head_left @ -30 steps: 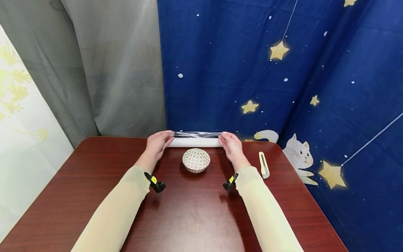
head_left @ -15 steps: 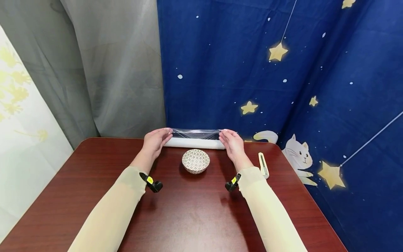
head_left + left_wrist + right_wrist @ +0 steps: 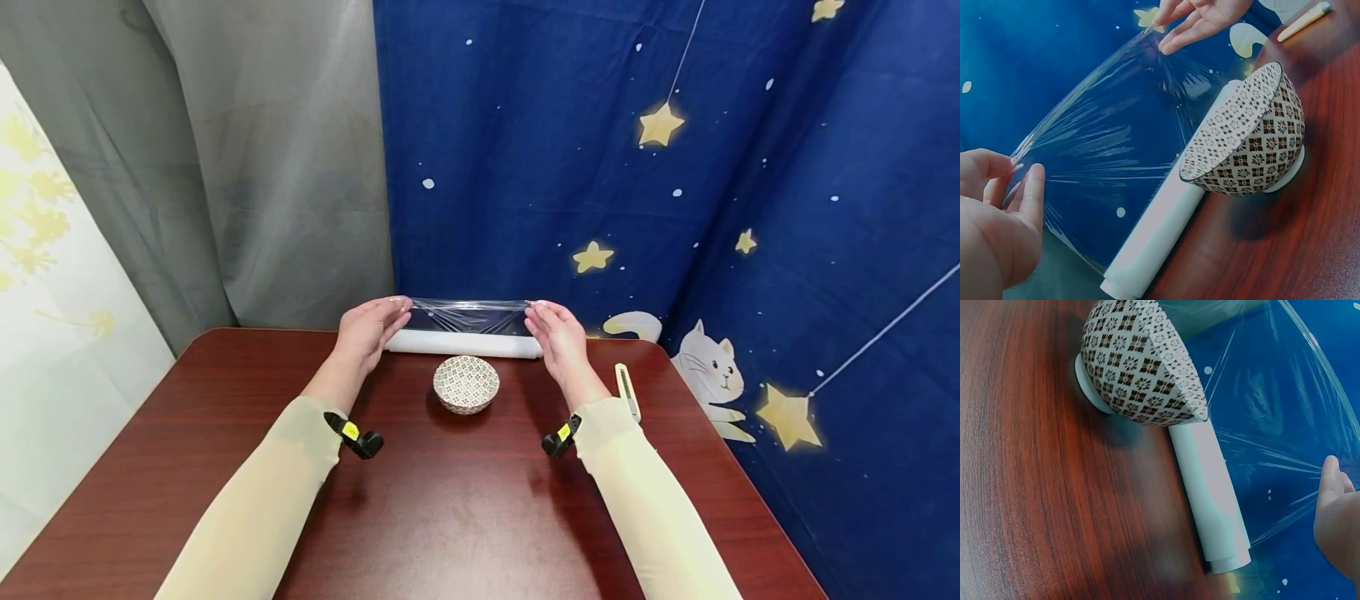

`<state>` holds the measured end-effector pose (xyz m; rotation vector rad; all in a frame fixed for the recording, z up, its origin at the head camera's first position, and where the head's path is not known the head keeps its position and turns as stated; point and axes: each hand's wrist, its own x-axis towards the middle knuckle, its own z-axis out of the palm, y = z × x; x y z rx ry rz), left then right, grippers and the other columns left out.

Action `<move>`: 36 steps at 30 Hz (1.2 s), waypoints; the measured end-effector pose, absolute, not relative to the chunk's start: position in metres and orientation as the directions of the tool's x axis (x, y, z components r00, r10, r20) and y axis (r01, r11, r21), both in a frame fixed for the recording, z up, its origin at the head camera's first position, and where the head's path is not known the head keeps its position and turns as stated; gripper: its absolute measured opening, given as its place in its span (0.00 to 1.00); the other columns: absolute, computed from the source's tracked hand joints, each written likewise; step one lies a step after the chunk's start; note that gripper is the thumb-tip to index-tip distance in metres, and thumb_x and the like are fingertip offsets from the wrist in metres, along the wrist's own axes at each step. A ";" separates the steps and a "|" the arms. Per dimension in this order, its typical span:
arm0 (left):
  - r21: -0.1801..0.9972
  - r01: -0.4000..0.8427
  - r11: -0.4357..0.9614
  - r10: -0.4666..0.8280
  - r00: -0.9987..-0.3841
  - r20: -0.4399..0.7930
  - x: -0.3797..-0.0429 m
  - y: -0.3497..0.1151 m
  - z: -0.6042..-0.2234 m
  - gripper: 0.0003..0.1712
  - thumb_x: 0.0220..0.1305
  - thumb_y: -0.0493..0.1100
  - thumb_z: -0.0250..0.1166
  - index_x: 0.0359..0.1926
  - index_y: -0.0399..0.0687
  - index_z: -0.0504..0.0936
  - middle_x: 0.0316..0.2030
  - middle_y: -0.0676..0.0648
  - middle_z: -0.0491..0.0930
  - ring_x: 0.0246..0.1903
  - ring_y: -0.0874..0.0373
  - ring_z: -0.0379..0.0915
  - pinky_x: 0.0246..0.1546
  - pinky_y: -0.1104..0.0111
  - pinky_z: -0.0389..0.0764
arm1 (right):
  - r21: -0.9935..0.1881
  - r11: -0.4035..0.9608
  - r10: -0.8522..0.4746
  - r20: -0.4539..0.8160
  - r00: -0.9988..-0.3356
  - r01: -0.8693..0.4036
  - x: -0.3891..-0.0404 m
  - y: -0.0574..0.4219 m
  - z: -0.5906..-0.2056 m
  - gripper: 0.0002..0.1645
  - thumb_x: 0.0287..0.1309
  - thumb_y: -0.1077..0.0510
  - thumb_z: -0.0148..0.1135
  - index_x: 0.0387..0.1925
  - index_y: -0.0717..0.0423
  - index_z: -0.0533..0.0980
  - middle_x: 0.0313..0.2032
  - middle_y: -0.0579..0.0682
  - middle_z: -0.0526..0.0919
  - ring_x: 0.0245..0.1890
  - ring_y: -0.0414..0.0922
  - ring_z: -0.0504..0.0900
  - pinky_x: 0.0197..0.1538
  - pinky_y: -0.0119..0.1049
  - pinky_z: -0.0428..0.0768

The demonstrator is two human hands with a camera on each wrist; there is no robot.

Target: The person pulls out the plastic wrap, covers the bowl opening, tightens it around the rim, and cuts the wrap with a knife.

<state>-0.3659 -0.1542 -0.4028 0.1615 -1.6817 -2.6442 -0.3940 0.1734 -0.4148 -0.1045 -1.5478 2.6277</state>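
Observation:
A clear sheet of plastic wrap [image 3: 1104,119] stretches up from a white roll of plastic wrap [image 3: 465,343] lying near the table's far edge. My left hand [image 3: 363,333] pinches one upper corner of the sheet between thumb and fingers. The opposite corner is pinched by my right hand [image 3: 558,337]. Both hands are raised above the roll, and the film between them is taut with creases running from each grip. Just in front of the roll stands a patterned bowl [image 3: 466,385], upright, between my forearms. In the right wrist view, part of the right hand [image 3: 1338,512] is cut off by the frame edge.
A cream utility knife [image 3: 627,390] lies on the dark red-brown table [image 3: 450,517], right of the bowl and partly behind the right sleeve. Behind the table hang a grey curtain [image 3: 292,167] and a blue star-patterned curtain [image 3: 510,150].
Both hands have risen and moved slightly apart, drawing more film up from the roll. More of the roll shows between them. The bowl stays in place.

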 end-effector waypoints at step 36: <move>0.974 0.065 0.216 -0.071 -0.994 0.082 -0.301 -0.177 -0.370 0.22 0.76 0.48 0.70 0.59 0.35 0.89 0.42 0.54 0.92 0.37 0.70 0.86 0.43 0.74 0.88 | -0.956 -0.284 0.119 0.039 -0.992 -0.071 -0.332 0.183 -0.387 0.03 0.76 0.63 0.67 0.43 0.52 0.83 0.38 0.44 0.89 0.35 0.39 0.89 0.38 0.30 0.87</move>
